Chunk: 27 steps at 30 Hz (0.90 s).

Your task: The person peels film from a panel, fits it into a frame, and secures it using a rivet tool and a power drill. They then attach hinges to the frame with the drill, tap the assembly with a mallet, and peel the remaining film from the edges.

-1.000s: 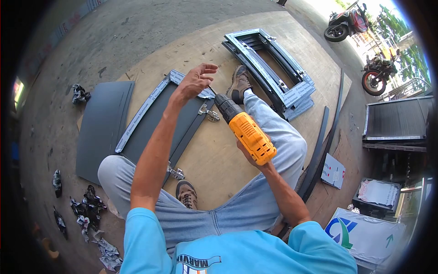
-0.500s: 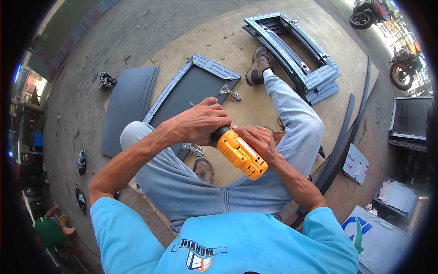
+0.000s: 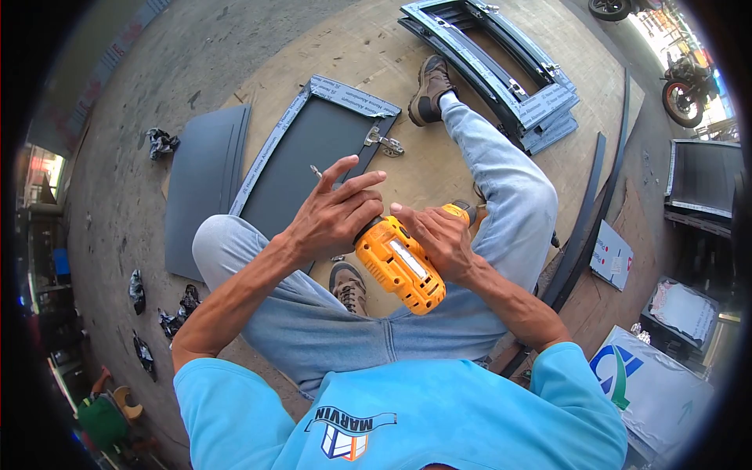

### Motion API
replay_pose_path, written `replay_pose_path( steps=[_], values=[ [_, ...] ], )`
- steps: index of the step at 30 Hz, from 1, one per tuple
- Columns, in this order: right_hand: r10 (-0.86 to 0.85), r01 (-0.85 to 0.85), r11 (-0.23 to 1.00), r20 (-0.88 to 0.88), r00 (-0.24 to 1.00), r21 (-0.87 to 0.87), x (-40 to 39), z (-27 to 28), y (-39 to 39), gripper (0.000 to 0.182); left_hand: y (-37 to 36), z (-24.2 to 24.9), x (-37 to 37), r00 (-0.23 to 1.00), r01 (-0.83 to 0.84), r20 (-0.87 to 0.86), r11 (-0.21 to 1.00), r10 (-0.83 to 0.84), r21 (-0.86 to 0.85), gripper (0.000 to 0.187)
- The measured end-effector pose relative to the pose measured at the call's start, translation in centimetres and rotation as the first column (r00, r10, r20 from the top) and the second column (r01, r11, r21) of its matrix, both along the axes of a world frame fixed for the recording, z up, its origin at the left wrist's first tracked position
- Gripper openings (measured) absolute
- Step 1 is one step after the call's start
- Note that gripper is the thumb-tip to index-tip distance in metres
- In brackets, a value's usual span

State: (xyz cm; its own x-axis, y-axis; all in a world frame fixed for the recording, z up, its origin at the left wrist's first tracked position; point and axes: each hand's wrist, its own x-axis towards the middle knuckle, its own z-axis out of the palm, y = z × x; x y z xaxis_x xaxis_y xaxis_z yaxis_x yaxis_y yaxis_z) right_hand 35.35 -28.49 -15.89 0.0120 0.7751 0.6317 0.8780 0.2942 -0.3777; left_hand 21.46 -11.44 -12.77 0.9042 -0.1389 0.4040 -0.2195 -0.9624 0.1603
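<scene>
A yellow and black cordless drill (image 3: 401,266) is tilted in front of my lap, its body toward me. My right hand (image 3: 440,239) is wrapped round its handle; the yellow and black handle end shows beyond my fingers. My left hand (image 3: 337,207) is at the black chuck end, its palm side against it and hiding most of it. Its index and middle fingers stretch outward, and the thumb is hidden. A thin metal bit (image 3: 315,169) sticks out past my left fingers. Beyond lies a dark framed panel (image 3: 313,141) with taped edges and a metal hinge (image 3: 384,142).
Stacked frames with hinges (image 3: 493,74) lie on the plywood sheet (image 3: 376,78) past my right foot. Dark grey panels (image 3: 205,188) lie at left, with crumpled scraps (image 3: 162,144) nearby. Long dark strips (image 3: 599,204) run along the right. A person in green (image 3: 102,423) is at lower left.
My left fingers have lifted and spread from a closed grip at the chuck, and the bit now shows. The drill has shifted slightly left and turned, with its handle end now visible.
</scene>
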Motion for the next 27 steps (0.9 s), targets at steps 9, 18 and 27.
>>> replay_pose_path(
  steps=[9,18,27],
  values=[
    [-0.019,0.003,0.998,-0.297,0.955,-0.056,-1.5,-2.1,0.9,0.061,0.6,-0.3,-0.3,0.980,-0.126,0.152,0.992,0.128,-0.026,0.032],
    [-0.327,-0.439,0.759,-0.865,0.381,-0.481,-1.9,0.0,1.3,0.033,1.5,1.2,-0.6,0.972,-0.211,-0.164,0.938,0.170,-0.276,0.034],
    [-0.307,-0.412,0.669,-0.735,0.605,-0.619,-1.4,-0.6,2.0,0.033,2.9,0.7,-1.1,0.701,-0.361,-0.679,0.713,-0.217,-0.601,0.037]
  ],
)
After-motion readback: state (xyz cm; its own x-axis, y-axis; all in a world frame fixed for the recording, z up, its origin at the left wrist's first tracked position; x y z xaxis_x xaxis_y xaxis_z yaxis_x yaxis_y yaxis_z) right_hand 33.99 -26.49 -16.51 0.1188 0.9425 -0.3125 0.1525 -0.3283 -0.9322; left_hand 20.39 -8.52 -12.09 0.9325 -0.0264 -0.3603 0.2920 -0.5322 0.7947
